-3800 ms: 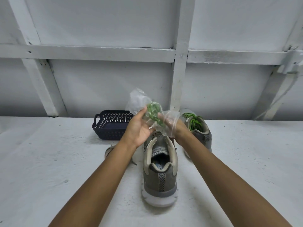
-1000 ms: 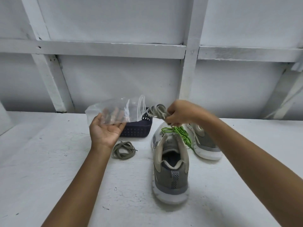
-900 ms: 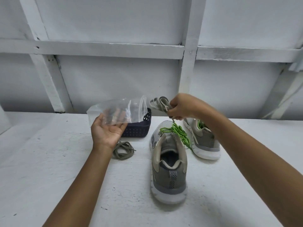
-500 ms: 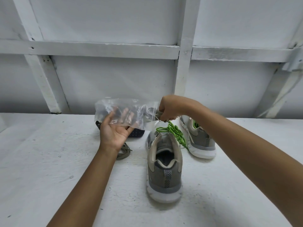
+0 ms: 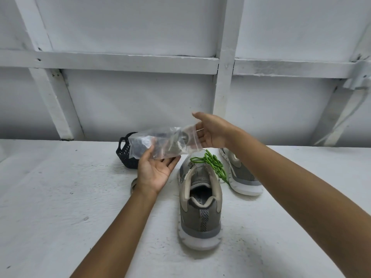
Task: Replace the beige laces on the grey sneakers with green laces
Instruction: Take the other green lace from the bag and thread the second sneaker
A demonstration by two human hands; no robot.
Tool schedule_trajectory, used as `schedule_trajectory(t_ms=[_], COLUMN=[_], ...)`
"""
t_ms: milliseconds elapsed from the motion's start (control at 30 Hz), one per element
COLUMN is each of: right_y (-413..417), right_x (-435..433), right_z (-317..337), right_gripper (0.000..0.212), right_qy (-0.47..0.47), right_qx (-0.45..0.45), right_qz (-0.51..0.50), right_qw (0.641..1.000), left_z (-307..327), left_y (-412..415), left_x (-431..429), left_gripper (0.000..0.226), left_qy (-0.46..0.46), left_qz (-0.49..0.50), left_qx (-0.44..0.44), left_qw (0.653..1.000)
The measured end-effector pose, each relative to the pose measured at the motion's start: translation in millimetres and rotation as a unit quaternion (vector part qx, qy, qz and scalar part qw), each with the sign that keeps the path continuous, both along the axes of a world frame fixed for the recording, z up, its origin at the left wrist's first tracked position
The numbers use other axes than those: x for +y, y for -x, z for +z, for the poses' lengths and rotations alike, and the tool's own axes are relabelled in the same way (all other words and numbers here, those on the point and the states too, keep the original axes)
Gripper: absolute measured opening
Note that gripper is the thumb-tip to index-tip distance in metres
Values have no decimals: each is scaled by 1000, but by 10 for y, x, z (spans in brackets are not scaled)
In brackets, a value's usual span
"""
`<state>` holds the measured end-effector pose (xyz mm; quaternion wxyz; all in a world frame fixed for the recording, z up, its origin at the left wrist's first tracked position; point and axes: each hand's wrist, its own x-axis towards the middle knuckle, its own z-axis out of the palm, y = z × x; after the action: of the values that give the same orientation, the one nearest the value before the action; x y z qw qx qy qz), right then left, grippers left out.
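One head-worn wide-angle view looks forward and down, close over the white table (image 5: 60, 197).

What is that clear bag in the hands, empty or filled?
Not empty: a dull coiled bundle shows through the clear bag, which the left hand holds. It looks like a lace.

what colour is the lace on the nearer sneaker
Bright green lace across the nearer sneaker, clearest in the head view.

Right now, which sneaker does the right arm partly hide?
The far sneaker, right of the green lace; the near sneaker lies clear of that arm.
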<state>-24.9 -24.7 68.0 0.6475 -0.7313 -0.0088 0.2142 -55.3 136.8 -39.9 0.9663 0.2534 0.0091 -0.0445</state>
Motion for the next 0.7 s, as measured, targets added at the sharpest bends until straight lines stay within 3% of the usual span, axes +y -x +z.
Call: schedule_trajectory(t_ms=[100, 267, 333, 467, 700], right_y=[36, -22, -25, 15, 76], right_x=[-27, -230, -257, -230, -97], right_z=[84, 404, 525, 651, 649], right_gripper=[17, 19, 20, 20, 22], right_qy=[137, 317, 368, 376, 315], right_qx=[-110, -241, -262, -273, -265], right_qz=[-6, 34, 52, 74, 138], right_qw=[984, 917, 890, 882, 901], left_z=[-27, -59, -67, -102, -154], left_y=[2, -41, -55, -105, -182], left_x=[-3, 155, 187, 96, 38], left_gripper=[18, 64, 62, 29, 38], left_qy=[-31, -66, -86, -102, -72], left_qz=[-2, 10, 6, 18, 95], left_qx=[8, 32, 41, 68, 61], left_qw=[999, 997, 995, 992, 991])
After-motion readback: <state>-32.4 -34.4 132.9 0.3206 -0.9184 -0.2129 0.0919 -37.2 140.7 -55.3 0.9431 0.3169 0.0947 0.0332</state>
